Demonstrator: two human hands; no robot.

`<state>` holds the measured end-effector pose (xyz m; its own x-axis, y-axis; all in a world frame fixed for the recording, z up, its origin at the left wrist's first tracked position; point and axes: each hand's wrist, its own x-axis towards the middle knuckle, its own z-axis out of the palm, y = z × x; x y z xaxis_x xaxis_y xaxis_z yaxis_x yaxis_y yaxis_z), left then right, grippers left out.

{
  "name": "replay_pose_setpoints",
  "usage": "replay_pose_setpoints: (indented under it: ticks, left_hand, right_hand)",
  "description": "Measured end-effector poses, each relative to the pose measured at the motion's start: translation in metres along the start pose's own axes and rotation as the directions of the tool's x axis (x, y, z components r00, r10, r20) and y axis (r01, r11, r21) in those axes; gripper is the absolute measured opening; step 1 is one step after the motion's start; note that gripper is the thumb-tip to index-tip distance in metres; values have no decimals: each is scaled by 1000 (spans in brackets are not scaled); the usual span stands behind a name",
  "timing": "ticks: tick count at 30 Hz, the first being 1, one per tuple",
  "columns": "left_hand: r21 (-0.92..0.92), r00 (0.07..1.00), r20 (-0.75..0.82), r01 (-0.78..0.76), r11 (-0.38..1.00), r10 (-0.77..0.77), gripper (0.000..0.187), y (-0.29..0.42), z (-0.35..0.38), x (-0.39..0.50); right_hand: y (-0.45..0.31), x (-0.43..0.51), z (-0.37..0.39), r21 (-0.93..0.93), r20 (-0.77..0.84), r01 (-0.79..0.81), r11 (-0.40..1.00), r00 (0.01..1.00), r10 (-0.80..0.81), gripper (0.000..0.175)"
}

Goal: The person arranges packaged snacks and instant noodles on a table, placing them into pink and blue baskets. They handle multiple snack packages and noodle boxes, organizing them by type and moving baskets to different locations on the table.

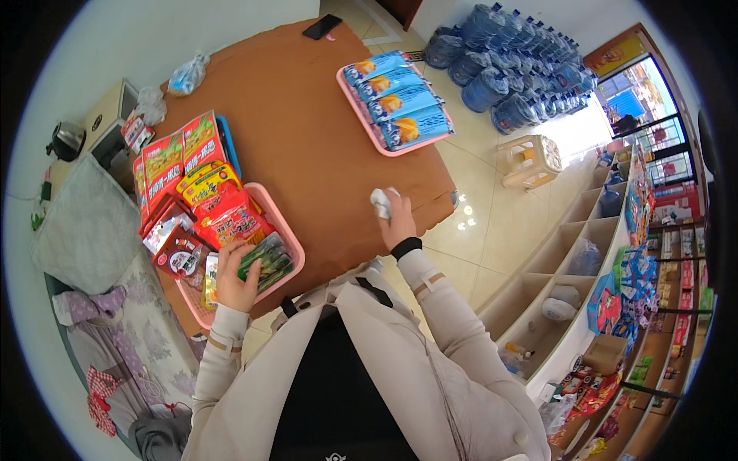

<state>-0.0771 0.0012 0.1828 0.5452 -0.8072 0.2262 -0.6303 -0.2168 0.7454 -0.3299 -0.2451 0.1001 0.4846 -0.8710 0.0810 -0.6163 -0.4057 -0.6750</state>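
Note:
My left hand (235,283) is at the near end of a pink plastic basket (297,245). Its thumb and fingers span the left end of some green snack packets (268,260) lying inside. Red snack bags (230,216), yellow bags (206,183) and a dark red packet (180,253) fill the rest of that basket. Over the table's right part, my right hand (398,218) holds a crumpled white tissue or cloth (380,201). Beyond it sits a second pink basket (358,124) with a row of blue snack bags (398,101).
The table has a brown cover (300,115), with a black phone (322,26) at its far edge. A blue basket (229,147) lies behind large red bags (164,158). Water jugs (490,80), a plastic stool (530,161) and shelving (542,276) stand right; a kettle (68,140) is left.

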Motion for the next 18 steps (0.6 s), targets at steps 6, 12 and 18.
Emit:
replay_pose_setpoints:
  ticks: [6,12,18]
  left_hand:
    - [-56,998,61,-26,998,29,26,52,54,4]
    - [-71,997,70,-31,997,36,27,109,123,15]
    - [41,999,42,-8,999,6,28,142,173,35]
  right_hand:
    - [53,-9,28,-494,577,324,807,816,26,96]
    - [95,4,-15,-22,448,317,948,851,-274,73]
    - [154,51,-73,364,295,-31,931,952,-84,47]
